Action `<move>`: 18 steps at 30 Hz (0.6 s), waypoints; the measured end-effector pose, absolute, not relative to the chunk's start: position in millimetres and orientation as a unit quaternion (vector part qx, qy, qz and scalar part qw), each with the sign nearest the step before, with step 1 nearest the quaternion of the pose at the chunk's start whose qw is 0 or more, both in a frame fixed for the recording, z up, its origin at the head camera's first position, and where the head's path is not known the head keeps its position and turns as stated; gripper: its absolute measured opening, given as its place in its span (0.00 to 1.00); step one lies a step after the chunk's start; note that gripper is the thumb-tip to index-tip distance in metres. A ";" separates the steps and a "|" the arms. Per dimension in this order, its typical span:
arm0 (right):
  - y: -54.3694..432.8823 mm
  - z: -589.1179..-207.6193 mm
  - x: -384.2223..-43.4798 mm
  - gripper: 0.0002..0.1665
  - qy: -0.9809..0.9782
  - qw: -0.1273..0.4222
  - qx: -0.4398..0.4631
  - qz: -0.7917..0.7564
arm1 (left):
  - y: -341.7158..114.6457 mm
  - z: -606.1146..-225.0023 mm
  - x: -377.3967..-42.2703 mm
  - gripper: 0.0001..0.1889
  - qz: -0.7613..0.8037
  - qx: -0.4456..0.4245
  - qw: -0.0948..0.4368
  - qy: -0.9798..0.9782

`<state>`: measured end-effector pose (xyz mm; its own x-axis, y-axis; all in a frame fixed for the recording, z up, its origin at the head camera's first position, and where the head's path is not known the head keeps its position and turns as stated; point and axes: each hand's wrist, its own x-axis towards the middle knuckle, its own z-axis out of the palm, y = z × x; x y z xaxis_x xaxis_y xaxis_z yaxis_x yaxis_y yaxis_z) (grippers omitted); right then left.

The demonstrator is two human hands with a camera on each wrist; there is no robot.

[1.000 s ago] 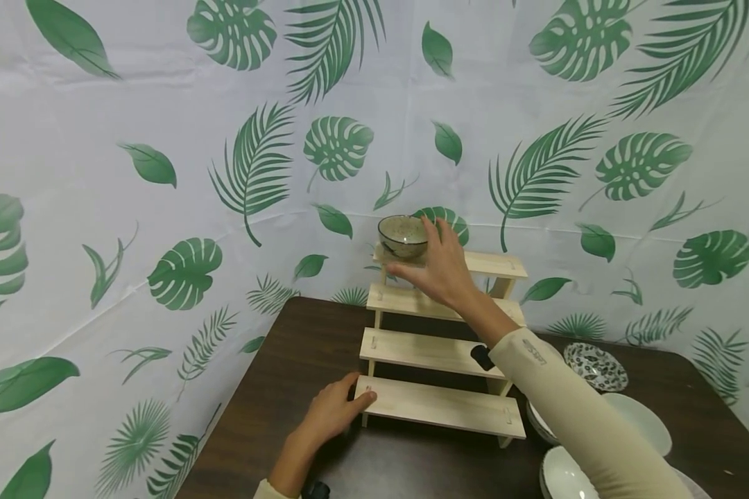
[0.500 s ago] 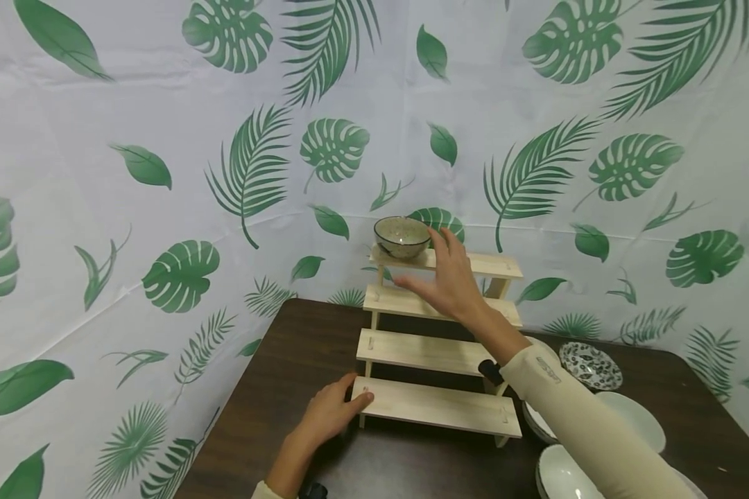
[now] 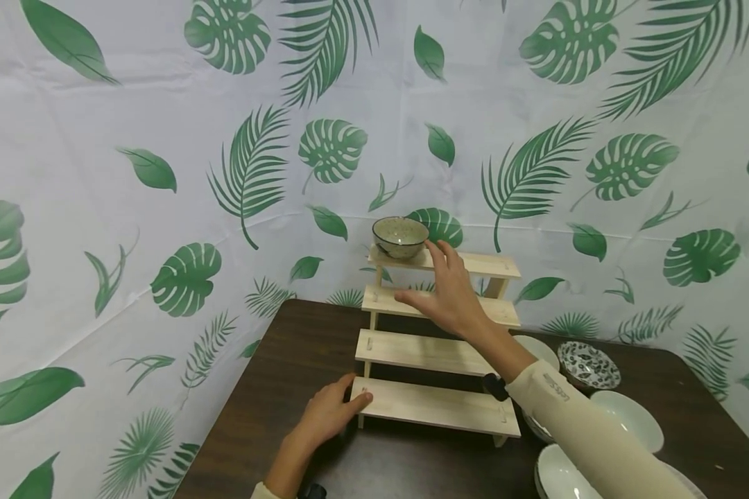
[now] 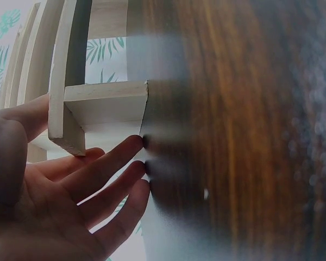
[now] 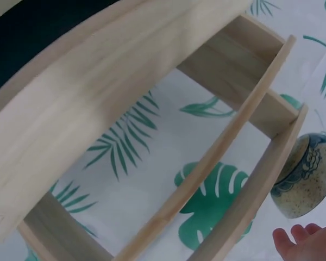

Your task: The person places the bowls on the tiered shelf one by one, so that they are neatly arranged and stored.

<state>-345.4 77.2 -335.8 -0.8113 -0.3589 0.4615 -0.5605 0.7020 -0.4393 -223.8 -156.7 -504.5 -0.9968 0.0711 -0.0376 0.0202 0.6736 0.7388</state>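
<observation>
A stepped wooden display stand [image 3: 437, 409] with several pale shelves stands on the dark table. On its top shelf, at the left end, sits a speckled greenish bowl [image 3: 401, 239] with a dark rim; the right wrist view shows a blue pattern on this bowl [image 5: 304, 179]. My right hand [image 3: 452, 294] hovers just right of the bowl, fingers spread and holding nothing; a small gap shows between its fingertips [image 5: 298, 232] and the bowl. At the lowest shelf's left end, my left hand [image 3: 331, 409] holds the corner, thumb on top. Its other fingertips [image 4: 133, 142] reach down to the tabletop.
To the right of the stand are a black-and-white patterned bowl [image 3: 589, 365], a pale oval dish [image 3: 630, 419] and a white bowl [image 3: 562, 471]. My right sleeve partly covers more dishes. A leaf-print cloth [image 3: 374, 152] hangs behind the table [image 3: 250, 416].
My right hand has let go of the bowl and drawn back slightly to the right and down. The bowl stays on the top shelf. My left hand keeps its place.
</observation>
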 end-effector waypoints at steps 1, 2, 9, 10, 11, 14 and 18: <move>78.0 -336.6 -344.6 0.66 -0.906 0.174 0.255 0.290 | -156.5 -504.9 -223.8 0.37 0.403 0.024 0.030 0.914; 78.9 -337.4 -343.9 0.66 -0.906 0.175 0.256 0.289 | -156.1 -505.3 -223.8 0.37 0.403 0.023 0.029 0.914; 86.2 -341.8 -338.6 0.66 -0.907 0.174 0.256 0.287 | -155.0 -505.2 -222.0 0.38 0.398 0.026 0.028 0.917; 87.2 -342.7 -337.9 0.66 -0.907 0.173 0.257 0.286 | -155.2 -505.5 -222.1 0.37 0.398 0.027 0.028 0.916; 88.2 -343.6 -337.3 0.66 -0.907 0.173 0.258 0.283 | -155.3 -505.3 -222.2 0.38 0.399 0.026 0.029 0.916; 91.0 -346.4 -335.3 0.67 -0.909 0.171 0.261 0.278 | -156.1 -505.3 -222.8 0.37 0.399 0.024 0.029 0.916; 93.8 -349.0 -331.7 0.67 -0.908 0.169 0.267 0.275 | -156.6 -504.5 -223.6 0.37 0.398 0.024 0.028 0.917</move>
